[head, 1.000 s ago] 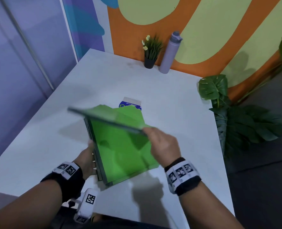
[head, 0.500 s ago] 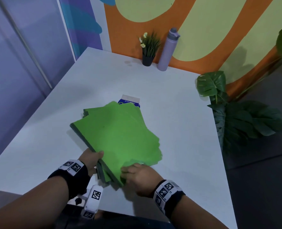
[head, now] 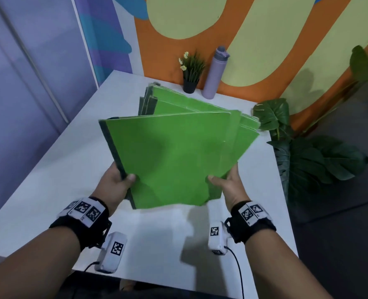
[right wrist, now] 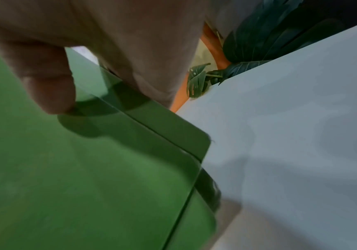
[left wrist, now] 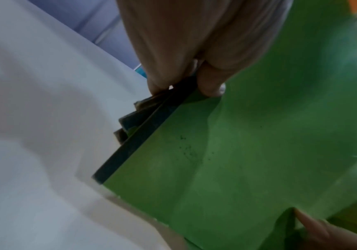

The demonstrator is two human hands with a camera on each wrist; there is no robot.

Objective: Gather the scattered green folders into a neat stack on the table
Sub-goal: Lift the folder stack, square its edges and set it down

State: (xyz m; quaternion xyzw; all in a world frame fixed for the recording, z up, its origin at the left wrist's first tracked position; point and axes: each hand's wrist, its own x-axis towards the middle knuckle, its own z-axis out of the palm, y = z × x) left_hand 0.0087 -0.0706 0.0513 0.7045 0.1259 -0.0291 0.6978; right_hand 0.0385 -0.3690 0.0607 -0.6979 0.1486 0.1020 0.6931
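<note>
Several green folders with dark spines are held as a fanned bundle, raised above the white table and tilted up toward me. My left hand grips the bundle's spine edge, thumb on the top cover and fingers underneath. My right hand grips the opposite near corner the same way. The left wrist view shows my left hand pinching the dark spines of the green folders. The right wrist view shows my right hand with its thumb pressed on the green folders.
At the table's far edge stand a small potted plant and a lilac bottle against the painted wall. A large leafy plant stands off the table's right side. The folders hide the middle of the table.
The bundle lay on the table half a second ago; both hands have lifted it and tilted it up. My right hand moved from the near edge to the right corner.
</note>
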